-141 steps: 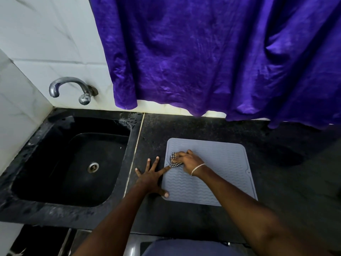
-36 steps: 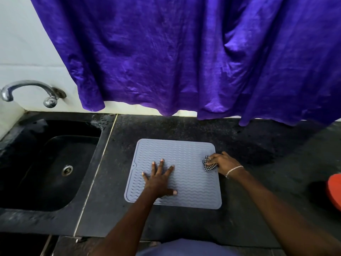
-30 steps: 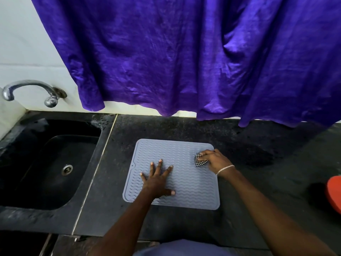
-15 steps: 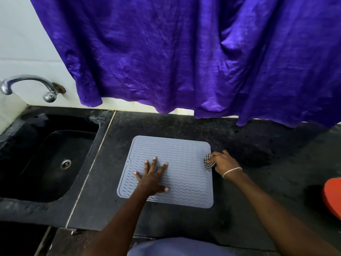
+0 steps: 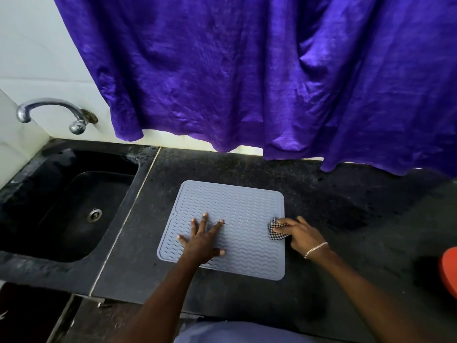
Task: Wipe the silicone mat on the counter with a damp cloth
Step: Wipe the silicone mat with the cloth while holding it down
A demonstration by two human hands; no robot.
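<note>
Dark stone counter (image 5: 321,293) under a purple curtain, with a sink at the left. Nearest the viewer, two bare forearms reach forward over the counter's front edge. The left hand (image 5: 202,241) lies flat on the mat (image 5: 237,206), fingers spread wide, pinning its near-left part. The right hand (image 5: 300,232) pinches a bunched checked cloth (image 5: 276,232), fingers closed round it, at the mat's right edge, about halfway along it.

Change: a second ago the cloth sat further in on the mat's right half; half a second ago it had reached the right edge, where it remains, a little nearer the viewer. The left hand has stayed planted. Judged from this, one stroke has run out to the right border and the near-right part is likely next; wiping is under way, not finished.

Count: one mat, one cloth, two hands, one bracelet (image 5: 315,250) on the right wrist, one red object (image 5: 448,271) cut off at the right border, one sink (image 5: 32,246), one tap (image 5: 49,111), one curtain (image 5: 247,70).
</note>
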